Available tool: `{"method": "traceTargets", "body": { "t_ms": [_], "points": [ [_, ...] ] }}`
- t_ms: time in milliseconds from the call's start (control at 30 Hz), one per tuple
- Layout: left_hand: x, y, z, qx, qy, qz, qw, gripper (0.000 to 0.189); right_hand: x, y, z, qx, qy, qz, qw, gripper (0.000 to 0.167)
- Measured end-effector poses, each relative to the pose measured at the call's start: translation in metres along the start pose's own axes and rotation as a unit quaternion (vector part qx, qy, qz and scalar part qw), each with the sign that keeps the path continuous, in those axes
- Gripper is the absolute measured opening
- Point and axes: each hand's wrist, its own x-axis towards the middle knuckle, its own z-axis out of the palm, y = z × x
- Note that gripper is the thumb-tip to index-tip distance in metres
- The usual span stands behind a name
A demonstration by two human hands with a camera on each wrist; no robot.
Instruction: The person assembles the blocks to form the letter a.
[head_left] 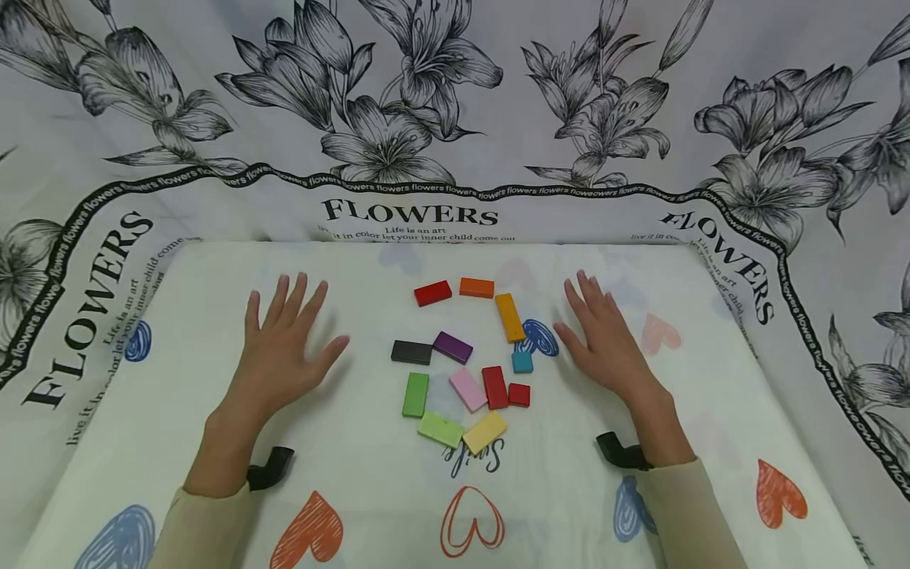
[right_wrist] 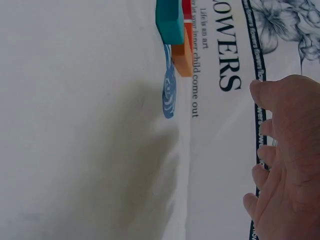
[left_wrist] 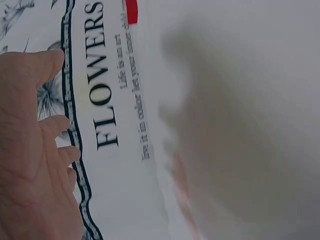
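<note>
Between the two hands, several coloured blocks lie loosely grouped on the cloth, among them a black block (head_left: 411, 352), a purple block (head_left: 453, 348), a pink block (head_left: 468, 390), a yellow block (head_left: 486, 433) and a small teal block (head_left: 522, 362). To their left my left hand (head_left: 283, 356) spreads its fingers, holding nothing. My right hand (head_left: 604, 336) is also spread and holds nothing; its thumb is nearest the teal block and the amber block (head_left: 509, 318). In the right wrist view the teal block (right_wrist: 170, 22) stands out beyond that hand's shadow.
A white cloth (head_left: 554, 506) printed with hearts and blue scribbles covers the table. Beyond its far edge hangs or lies a flower-printed cloth (head_left: 512, 158) with a dark lettered border. Dark wrist mounts (head_left: 270, 468) show beside both sleeves.
</note>
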Motion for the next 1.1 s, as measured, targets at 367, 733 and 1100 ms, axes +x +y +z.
{"method": "traceTargets", "body": {
  "t_ms": [367, 733, 1100],
  "points": [
    [0.022, 0.032, 0.012, -0.040, -0.004, 0.042, 0.9983, 0.072, -0.015, -0.011, 0.001, 0.006, -0.001, 0.004, 1.0000, 0.073],
    [0.049, 0.072, 0.022, -0.047, -0.025, 0.104, 0.9931, 0.065, -0.021, -0.041, -0.003, 0.034, -0.020, -0.013, 0.9991, 0.062],
    [0.074, 0.116, 0.030, -0.066, -0.079, 0.161, 0.9815, 0.056, -0.018, -0.064, 0.005, 0.081, -0.037, -0.027, 0.9956, 0.048]
  ]
}}
